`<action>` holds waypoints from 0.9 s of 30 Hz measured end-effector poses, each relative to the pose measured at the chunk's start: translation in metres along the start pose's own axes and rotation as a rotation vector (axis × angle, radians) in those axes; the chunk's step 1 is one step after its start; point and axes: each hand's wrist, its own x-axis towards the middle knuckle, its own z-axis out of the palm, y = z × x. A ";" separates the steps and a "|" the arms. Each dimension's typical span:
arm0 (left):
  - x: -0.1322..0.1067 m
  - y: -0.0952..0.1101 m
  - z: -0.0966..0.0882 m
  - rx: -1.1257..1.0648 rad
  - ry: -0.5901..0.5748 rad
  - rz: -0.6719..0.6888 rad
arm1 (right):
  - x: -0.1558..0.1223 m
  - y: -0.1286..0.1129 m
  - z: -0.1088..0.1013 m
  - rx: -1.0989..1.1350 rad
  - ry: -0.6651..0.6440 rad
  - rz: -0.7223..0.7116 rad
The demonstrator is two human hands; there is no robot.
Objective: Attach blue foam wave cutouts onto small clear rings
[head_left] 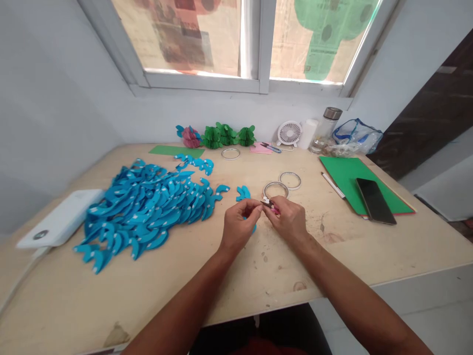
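Note:
Both hands meet over the middle of the table. My right hand (pixel 290 217) is closed on a small cutting tool (pixel 274 209) with a pink handle and a dark blade, which looks like scissors. Its tip points toward my left hand (pixel 240 222), whose thumb and fingers are pinched together; whatever they hold is too small to make out. Just beyond my right hand lies a tape roll (pixel 275 183), with a second tape roll (pixel 290 173) behind it. Blue paper pieces (pixel 243 193) rest beyond my left hand, and another bit of blue shows partly hidden between the hands.
A large heap of blue paper pieces (pixel 148 202) with white patches covers the left side, beside a white power bank (pixel 61 219) with a cable. On the right, a phone (pixel 375 199) rests on green sheets (pixel 342 172). Paper figures (pixel 227 134), a fan (pixel 289 133) and a bottle (pixel 325 130) line the back.

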 end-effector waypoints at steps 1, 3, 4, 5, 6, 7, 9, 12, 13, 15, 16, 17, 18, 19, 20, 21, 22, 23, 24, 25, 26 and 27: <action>0.000 0.000 0.001 -0.041 0.002 -0.038 | 0.000 0.000 0.000 -0.001 -0.002 -0.006; 0.001 0.000 0.001 -0.110 0.015 -0.103 | 0.000 -0.001 -0.001 -0.003 -0.007 -0.023; 0.001 0.001 0.002 -0.136 0.017 -0.130 | 0.001 -0.001 -0.001 -0.005 -0.010 -0.035; 0.001 0.002 0.002 -0.158 0.015 -0.153 | 0.001 -0.001 -0.002 -0.012 -0.012 -0.048; 0.001 0.002 0.002 -0.176 0.011 -0.172 | 0.001 -0.002 -0.002 -0.023 -0.013 -0.060; 0.002 0.003 0.002 -0.189 0.005 -0.188 | 0.001 -0.002 -0.003 -0.037 -0.013 -0.070; 0.002 0.003 0.002 -0.203 -0.005 -0.208 | 0.001 -0.003 -0.003 -0.062 -0.013 -0.084; 0.003 0.003 0.002 -0.202 -0.010 -0.224 | 0.001 -0.004 -0.004 -0.073 -0.015 -0.099; 0.004 0.003 0.002 -0.200 -0.014 -0.232 | 0.001 -0.004 -0.004 -0.072 -0.017 -0.105; 0.004 0.003 0.002 -0.202 -0.021 -0.250 | 0.000 -0.005 -0.004 -0.077 -0.021 -0.114; 0.004 0.004 0.002 -0.207 -0.021 -0.260 | 0.000 -0.005 -0.004 -0.083 -0.023 -0.118; 0.004 0.004 0.002 -0.212 -0.021 -0.269 | 0.000 -0.006 -0.004 -0.092 -0.025 -0.122; 0.004 0.004 0.002 -0.219 -0.017 -0.277 | 0.000 -0.006 -0.004 -0.101 -0.026 -0.126; 0.004 0.005 0.002 -0.227 -0.011 -0.284 | 0.000 -0.006 -0.004 -0.110 -0.026 -0.132; 0.004 0.005 0.002 -0.232 -0.005 -0.291 | 0.000 -0.006 -0.004 -0.117 -0.024 -0.139; 0.003 0.006 0.003 -0.235 0.001 -0.297 | 0.000 -0.006 -0.004 -0.123 -0.019 -0.146; 0.003 0.006 0.003 -0.234 0.007 -0.302 | 0.000 -0.006 -0.003 -0.129 -0.012 -0.154; 0.003 0.006 0.003 -0.232 0.014 -0.305 | 0.000 -0.006 -0.003 -0.136 -0.003 -0.161; 0.003 0.006 0.004 -0.229 0.020 -0.308 | 0.000 -0.006 -0.002 -0.143 0.006 -0.166; 0.003 0.007 0.004 -0.225 0.024 -0.310 | 0.000 -0.006 -0.002 -0.150 0.012 -0.169; 0.003 0.007 0.004 -0.223 0.027 -0.309 | 0.000 -0.006 -0.002 -0.155 0.014 -0.170; 0.003 0.007 0.004 -0.221 0.028 -0.308 | 0.000 -0.006 -0.001 -0.158 0.012 -0.169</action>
